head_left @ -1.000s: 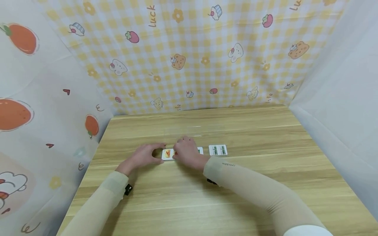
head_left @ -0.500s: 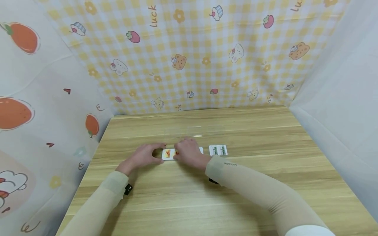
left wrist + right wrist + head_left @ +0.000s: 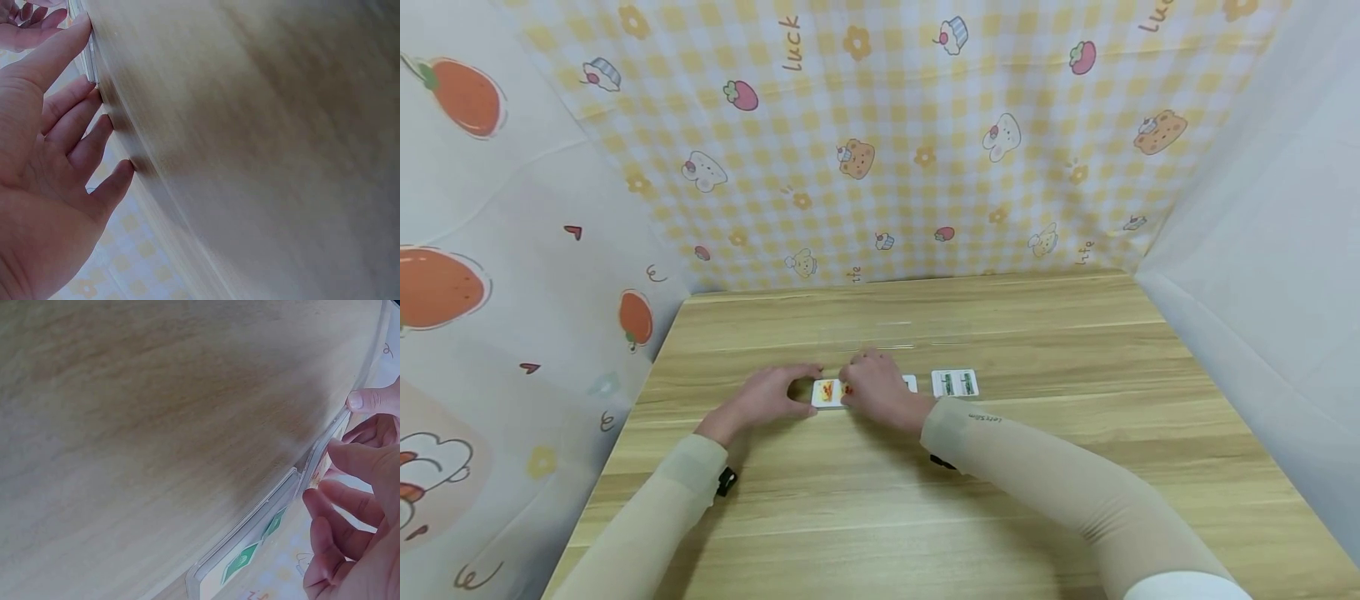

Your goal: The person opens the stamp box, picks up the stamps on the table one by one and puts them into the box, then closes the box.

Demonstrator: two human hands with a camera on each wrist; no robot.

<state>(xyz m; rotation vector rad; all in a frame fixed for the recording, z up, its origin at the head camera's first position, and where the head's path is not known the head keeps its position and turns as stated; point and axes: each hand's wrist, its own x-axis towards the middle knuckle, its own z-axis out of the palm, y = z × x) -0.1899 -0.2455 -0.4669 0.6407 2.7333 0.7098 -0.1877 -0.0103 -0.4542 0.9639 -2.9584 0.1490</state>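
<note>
A white picture card (image 3: 825, 393) with red and yellow food pictures lies flat on the table. My left hand (image 3: 767, 392) holds its left end, thumb at the near edge and forefinger at the far corner. Over the same card, my right hand (image 3: 882, 390) pinches it between thumb and fingers and covers its right part. Just beside it lies a thick-edged card (image 3: 240, 559) with green diamond signs, seen in the right wrist view; in the head view my right hand hides most of it. A third card (image 3: 955, 383) with two dark green pictures lies farther right, apart from both hands.
Behind the hands, thin transparent pieces (image 3: 893, 335) lie on the wooden table (image 3: 820, 517). A yellow checked curtain (image 3: 917, 192) hangs along the table's back edge. White cloth stands at the left and right sides.
Both hands keep nearly the same place on the food card, with only a slight shift of the right hand. The head view moves a little.
</note>
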